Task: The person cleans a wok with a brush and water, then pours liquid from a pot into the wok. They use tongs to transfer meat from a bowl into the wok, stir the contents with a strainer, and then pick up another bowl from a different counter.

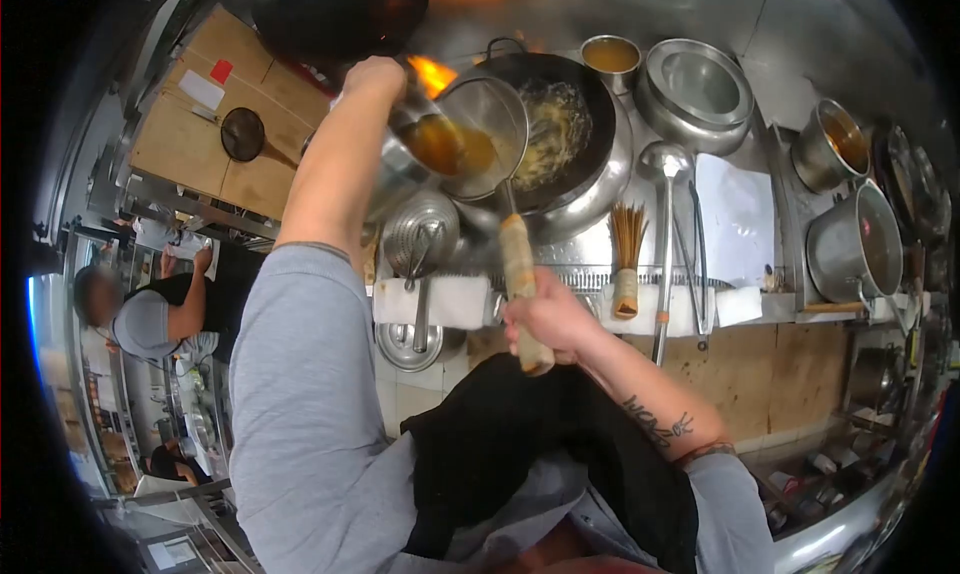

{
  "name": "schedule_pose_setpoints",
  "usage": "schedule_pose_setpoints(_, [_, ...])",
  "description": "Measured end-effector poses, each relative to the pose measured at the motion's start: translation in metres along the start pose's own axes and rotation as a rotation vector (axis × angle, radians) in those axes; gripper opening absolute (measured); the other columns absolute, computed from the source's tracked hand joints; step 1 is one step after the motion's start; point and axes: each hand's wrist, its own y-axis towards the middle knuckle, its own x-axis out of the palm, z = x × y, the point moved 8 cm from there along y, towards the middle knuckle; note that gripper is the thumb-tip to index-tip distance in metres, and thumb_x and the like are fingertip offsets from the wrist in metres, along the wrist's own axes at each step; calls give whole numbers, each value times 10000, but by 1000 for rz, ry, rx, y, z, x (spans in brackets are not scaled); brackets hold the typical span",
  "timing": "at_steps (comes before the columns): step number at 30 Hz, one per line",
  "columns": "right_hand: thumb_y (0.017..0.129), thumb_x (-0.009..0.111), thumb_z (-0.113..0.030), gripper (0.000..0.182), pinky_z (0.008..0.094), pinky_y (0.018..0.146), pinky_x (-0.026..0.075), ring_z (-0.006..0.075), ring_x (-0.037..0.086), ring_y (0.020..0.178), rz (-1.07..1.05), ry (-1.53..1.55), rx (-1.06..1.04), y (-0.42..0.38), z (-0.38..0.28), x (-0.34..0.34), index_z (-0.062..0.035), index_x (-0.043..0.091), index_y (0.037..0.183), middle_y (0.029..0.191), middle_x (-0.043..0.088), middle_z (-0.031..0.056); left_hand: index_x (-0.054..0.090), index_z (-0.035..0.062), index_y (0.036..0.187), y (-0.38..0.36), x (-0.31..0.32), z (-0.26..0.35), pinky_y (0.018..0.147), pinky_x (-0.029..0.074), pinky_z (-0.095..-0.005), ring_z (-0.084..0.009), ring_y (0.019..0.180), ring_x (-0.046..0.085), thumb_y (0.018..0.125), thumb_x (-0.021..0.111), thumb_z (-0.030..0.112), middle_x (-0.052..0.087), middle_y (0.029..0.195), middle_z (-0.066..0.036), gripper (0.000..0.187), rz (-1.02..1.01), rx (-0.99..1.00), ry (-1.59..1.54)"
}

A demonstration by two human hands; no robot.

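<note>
My left hand is closed at the far side of a tilted metal pot holding brown oil; its grip is partly hidden. My right hand wraps round the pale, wrapped handle of a wire strainer. The strainer's round mesh lies in front of the pot's mouth, overlapping the left edge of a black wok. Foamy yellowish liquid bubbles in the wok. Whether oil is running through the mesh is hard to make out. Orange flame shows behind the pot.
Right of the wok stand a small pot of oil and a metal basin. A bamboo brush and a long ladle lie nearer me. A perforated skimmer rests below the pot. Another person works at the left.
</note>
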Motion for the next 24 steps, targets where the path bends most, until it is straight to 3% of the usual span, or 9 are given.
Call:
schedule_pose_setpoints(9, [819,570,26,438,383,490,536,207,588,629,-70,40,2,5,3,-2,38,325,1182,878,515,148,723,80,1128,4,-12,54,915,536,-378,-287,1114,657,822,671,124,676,1211,-117,314,67,-9,50])
schedule_pose_setpoints(12, [811,567,37,418,380,474,524,208,583,607,-120,77,-25,6,2,1,41,330,1155,838,522,145,716,131,1161,14,-5,82,696,596,-512,-265,1074,669,812,687,199,676,1222,-40,357,1,39,203])
schedule_pose_setpoints(15, [822,593,31,361,357,467,531,190,592,569,-157,154,-42,8,1,2,38,390,1121,770,547,108,709,104,1172,-9,-17,108,835,576,-442,-280,1121,655,835,657,143,671,1230,-93,343,-34,21,250])
schedule_pose_setpoints(24, [815,591,49,355,365,469,530,204,594,559,-224,247,-54,13,-8,-9,35,385,1103,743,557,120,727,122,1141,1,-24,145,635,591,-565,-313,1076,666,831,642,116,680,1215,-60,321,56,-13,384])
